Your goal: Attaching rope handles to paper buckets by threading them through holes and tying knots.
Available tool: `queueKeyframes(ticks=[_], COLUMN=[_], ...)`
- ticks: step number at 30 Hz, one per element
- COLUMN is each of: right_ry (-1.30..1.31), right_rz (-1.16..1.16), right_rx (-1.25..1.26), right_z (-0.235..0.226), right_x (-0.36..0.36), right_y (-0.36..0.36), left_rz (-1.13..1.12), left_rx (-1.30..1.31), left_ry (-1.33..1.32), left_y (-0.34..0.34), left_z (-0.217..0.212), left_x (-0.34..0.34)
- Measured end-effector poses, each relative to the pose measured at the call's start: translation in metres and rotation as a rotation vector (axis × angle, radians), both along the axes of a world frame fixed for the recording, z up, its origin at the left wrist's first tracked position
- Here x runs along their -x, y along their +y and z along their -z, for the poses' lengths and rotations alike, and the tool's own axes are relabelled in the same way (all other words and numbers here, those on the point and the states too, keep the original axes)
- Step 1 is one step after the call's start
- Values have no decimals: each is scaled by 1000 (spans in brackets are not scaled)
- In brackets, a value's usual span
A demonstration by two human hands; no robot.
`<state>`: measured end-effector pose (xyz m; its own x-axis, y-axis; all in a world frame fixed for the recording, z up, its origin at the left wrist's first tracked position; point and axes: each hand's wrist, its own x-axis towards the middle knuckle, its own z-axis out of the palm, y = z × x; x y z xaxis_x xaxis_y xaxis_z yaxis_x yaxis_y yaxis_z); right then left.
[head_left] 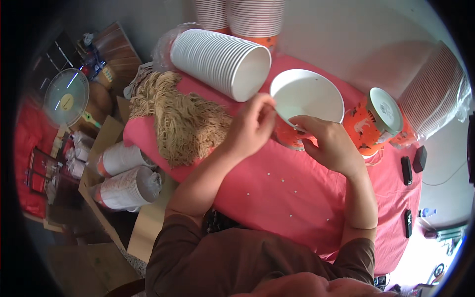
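Fingers [264, 106] of left hand [250, 126] are pinched on bowl [307, 96] rim; right hand [331, 143] is wrapped underneath. Bowl is tilted w/ light grip, so it could slip onto surface [277, 193].

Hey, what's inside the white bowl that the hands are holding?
The white bowl looks bare inside, only white wall showing. The right hand and near rim cover its lowest part.

Only 1 view, worn on the person's head, looks steeply down and forward over the chest at the pink-covered table [277, 193]. It sits close: both forearms rise from the lower edge and fill the centre. The fisheye bends the table edges and darkens the rim; floor and boxes show at left.
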<state>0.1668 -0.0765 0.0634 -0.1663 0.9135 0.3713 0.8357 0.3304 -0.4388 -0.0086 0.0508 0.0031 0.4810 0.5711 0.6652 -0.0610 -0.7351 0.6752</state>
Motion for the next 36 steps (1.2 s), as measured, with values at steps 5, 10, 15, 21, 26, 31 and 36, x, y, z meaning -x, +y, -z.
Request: queueKeyframes(ticks=[5, 10, 15, 21, 26, 31, 36], right_ry=[-144, -287, -275, -260, -242, -263, -246], right_rz=[41, 114, 97, 95, 69, 52, 63], right_rx=[-83, -154, -168, -150, -149, -129, -111], right_z=[7, 16, 19, 18, 16, 14, 14], right_x=[0, 2, 2, 1, 1, -1, -1], right_y=[5, 11, 12, 10, 10, 9, 8], left_rz=[92, -154, -437, -465, -449, -487, -513], left_rx=[-87, -104, -303, -453, -521, -572, -586], left_ry=[132, 142, 346, 559, 641, 631, 659], left_y=[-15, 18, 41, 39, 33, 37, 46], left_z=[-24, -29, -9, 12, 12, 9, 10], left_x=[18, 63, 109, 123, 123, 129, 139])
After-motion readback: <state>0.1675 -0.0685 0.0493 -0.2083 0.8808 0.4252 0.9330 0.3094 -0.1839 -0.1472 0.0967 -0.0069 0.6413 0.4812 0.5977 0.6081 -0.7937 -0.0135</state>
